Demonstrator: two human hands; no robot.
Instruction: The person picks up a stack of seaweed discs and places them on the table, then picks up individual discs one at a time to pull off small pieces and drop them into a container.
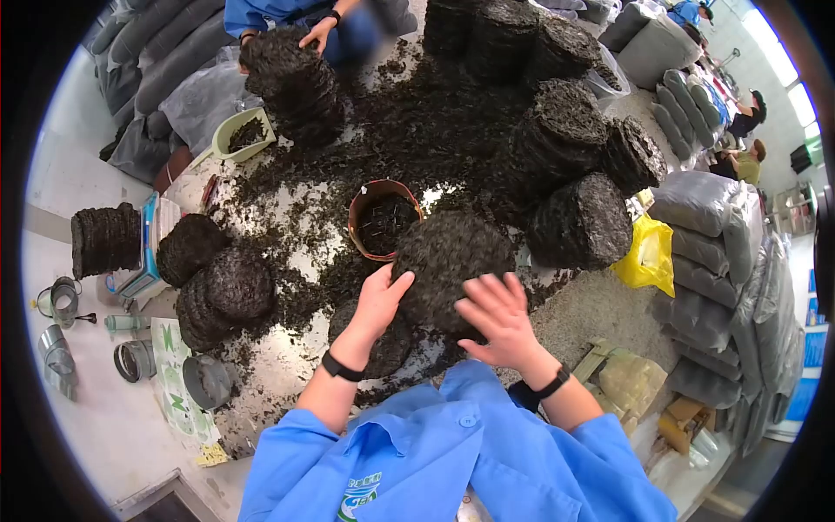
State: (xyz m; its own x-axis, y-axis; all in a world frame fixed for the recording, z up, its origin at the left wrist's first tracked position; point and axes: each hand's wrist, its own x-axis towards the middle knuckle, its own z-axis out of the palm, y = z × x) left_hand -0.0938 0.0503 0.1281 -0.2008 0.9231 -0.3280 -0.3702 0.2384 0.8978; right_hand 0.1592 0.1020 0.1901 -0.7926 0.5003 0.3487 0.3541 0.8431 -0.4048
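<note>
- Centrally, a dark flaky disc (452, 257).
- Left hand (374, 303) at its eight o'clock edge, thumb against it; whether clamped, I cannot tell.
- Right hand (504, 322) at four o'clock, fingers spread apart over its edge.

The disc (452, 261) is blackish-brown, the bag (648, 255) bright yellow.

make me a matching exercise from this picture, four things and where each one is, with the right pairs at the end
1. dark round flaky cake
2. crumpled yellow plastic bag
3. pale green plastic scoop
4. round reddish-rimmed tub

A. across the table to the left, beside a tall dark stack of cakes
B. against the bare left hand
C. between scoop and cake, holding dark flakes
D. on the right, near plump grey plastic bags

Pairs: 1-B; 2-D; 3-A; 4-C
</note>
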